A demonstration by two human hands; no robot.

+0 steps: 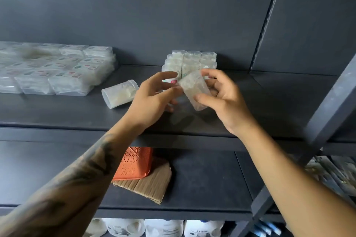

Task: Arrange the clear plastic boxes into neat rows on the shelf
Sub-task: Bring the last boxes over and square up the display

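My right hand [223, 96] grips a clear plastic tube box [194, 88], tilted, just above the dark shelf [77, 113]. My left hand [154, 98] is beside it with curled fingers touching its left side and another clear box partly hidden underneath. Behind them stands a block of upright clear boxes [190, 61] in rows. One more clear box [120, 93] lies on its side to the left of my left hand.
Flat clear rectangular packs [55, 69] are stacked in rows at the shelf's left. A shelf upright [267, 21] stands at the right. On the lower shelf lie an orange basket [133, 163] and cardboard [146, 184]. White jugs [163, 227] sit at the bottom.
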